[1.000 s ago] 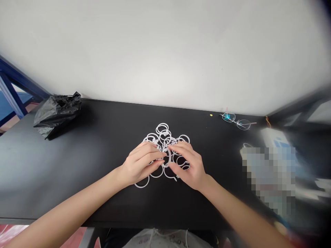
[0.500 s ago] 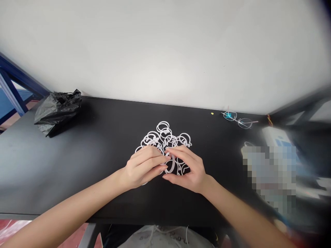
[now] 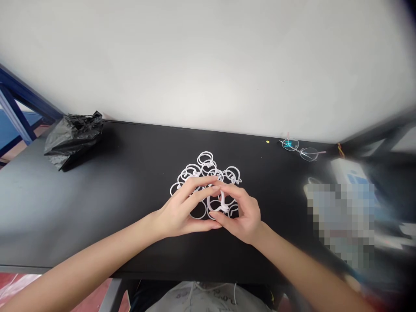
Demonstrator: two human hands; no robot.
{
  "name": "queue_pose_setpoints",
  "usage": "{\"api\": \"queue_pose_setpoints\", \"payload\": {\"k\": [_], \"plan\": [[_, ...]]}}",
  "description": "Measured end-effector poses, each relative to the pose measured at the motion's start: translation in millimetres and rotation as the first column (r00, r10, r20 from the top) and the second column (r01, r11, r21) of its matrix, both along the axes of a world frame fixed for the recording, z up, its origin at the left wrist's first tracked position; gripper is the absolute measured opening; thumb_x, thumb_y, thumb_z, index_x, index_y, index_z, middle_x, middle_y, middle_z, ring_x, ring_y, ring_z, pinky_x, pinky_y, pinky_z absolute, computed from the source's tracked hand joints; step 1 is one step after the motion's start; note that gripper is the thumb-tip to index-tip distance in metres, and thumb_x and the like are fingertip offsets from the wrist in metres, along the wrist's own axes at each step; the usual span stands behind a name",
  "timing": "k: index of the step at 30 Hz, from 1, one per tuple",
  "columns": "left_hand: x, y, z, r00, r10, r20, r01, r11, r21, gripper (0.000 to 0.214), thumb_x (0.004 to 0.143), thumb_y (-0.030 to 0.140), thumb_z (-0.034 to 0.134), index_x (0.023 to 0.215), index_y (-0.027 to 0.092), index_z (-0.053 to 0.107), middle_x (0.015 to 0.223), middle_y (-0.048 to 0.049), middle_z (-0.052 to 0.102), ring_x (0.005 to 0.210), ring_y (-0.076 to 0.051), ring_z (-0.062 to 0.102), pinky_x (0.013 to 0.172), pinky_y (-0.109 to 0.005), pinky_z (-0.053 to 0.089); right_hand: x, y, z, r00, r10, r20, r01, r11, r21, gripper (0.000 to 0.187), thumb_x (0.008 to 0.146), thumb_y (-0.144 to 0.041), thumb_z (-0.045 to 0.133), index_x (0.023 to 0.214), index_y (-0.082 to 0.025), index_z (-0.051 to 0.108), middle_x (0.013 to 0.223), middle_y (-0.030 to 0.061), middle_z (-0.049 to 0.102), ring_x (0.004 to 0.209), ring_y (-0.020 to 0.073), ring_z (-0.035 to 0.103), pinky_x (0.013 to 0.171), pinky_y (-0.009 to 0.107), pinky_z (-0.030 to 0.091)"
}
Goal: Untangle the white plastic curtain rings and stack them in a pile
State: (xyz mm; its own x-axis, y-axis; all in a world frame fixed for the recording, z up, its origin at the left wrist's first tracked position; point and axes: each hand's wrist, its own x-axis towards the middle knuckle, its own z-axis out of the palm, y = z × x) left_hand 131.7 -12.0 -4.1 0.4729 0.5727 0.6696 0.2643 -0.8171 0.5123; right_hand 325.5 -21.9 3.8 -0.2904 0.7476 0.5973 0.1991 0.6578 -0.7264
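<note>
The left hand (image 3: 182, 212) and the right hand (image 3: 242, 214) are meeting over the near side of a pile of rings (image 3: 208, 169), which is lying mid-counter (image 3: 130, 182) toward the far edge. Both hands are half curled, pinching one white ring (image 3: 222, 203) between fingertips and thumbs. A crumpled black bag (image 3: 73, 138) is sitting at the far left corner; whether it is holding anything cannot be told. Glasses (image 3: 300, 150) are lying by the far right edge.
</note>
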Motion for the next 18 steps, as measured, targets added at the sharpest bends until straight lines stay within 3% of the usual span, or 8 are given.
{"api": "queue_pose_setpoints", "payload": {"k": [3,6,10,13,16,18], "plan": [[1,0,2.9,0.999,-0.017,0.034,0.019,0.998,-0.06,0.059,0.09,0.04,0.066,0.142,0.022,0.043,0.139,-0.0188,0.051,0.124,-0.032,0.056,0.099,-0.049,0.053,2,1,-2.5,0.999,0.043,-0.033,-0.044,0.999,-0.03,0.044,0.089,-0.029,0.066,0.13,-0.027,0.05,0.124,0.0113,0.068,0.1,0.024,0.071,0.077,0.038,0.062],[2,0,7.0,0.994,0.057,0.09,-0.045,0.989,-0.138,0.056,0.085,0.04,0.072,0.134,0.023,0.05,0.135,-0.0165,0.053,0.123,-0.032,0.056,0.1,-0.049,0.052,4,1,-3.1,0.992,0.1,-0.078,-0.106,0.991,-0.078,0.04,0.094,-0.028,0.06,0.131,-0.027,0.047,0.132,0.0116,0.064,0.122,0.0273,0.062,0.096,0.047,0.056],[4,0,9.1,0.976,0.111,0.188,-0.057,0.96,-0.273,0.051,0.08,0.037,0.078,0.125,0.025,0.058,0.12,-0.0114,0.057,0.113,-0.028,0.058,0.095,-0.046,0.054,2,-1,-4.1,0.988,0.111,-0.109,-0.119,0.99,-0.07,0.035,0.097,-0.03,0.056,0.13,-0.026,0.046,0.13,0.0116,0.064,0.126,0.0264,0.06,0.104,0.049,0.052],[6,-4,10.0,0.957,0.125,0.261,0.004,0.896,-0.444,0.052,0.076,0.035,0.081,0.122,0.026,0.06,0.114,-0.0093,0.056,0.106,-0.025,0.058,0.088,-0.042,0.058,0,-2,-6.8,0.992,0.082,-0.095,-0.089,0.993,-0.076,0.031,0.098,-0.035,0.052,0.128,-0.027,0.047,0.125,0.0111,0.066,0.122,0.0263,0.062,0.101,0.048,0.053],[9,-9,11.5,0.933,0.112,0.342,0.126,0.789,-0.602,0.049,0.078,0.029,0.08,0.122,0.027,0.058,0.113,-0.0083,0.058,0.105,-0.023,0.059,0.094,-0.043,0.057,-1,-4,-9.8,0.995,0.04,-0.088,-0.048,0.995,-0.086,0.032,0.098,-0.037,0.051,0.129,-0.028,0.046,0.124,0.0105,0.066,0.118,0.026,0.064,0.097,0.048,0.055],[11,-12,12.5,0.913,0.095,0.396,0.199,0.743,-0.639,0.045,0.082,0.025,0.076,0.123,0.027,0.058,0.117,-0.0088,0.058,0.106,-0.022,0.059,0.098,-0.044,0.056,-1,-4,-10.7,0.996,0.026,-0.084,-0.033,0.996,-0.087,0.033,0.098,-0.037,0.051,0.13,-0.029,0.045,0.131,0.0106,0.062,0.121,0.0274,0.061,0.099,0.051,0.053]]}}
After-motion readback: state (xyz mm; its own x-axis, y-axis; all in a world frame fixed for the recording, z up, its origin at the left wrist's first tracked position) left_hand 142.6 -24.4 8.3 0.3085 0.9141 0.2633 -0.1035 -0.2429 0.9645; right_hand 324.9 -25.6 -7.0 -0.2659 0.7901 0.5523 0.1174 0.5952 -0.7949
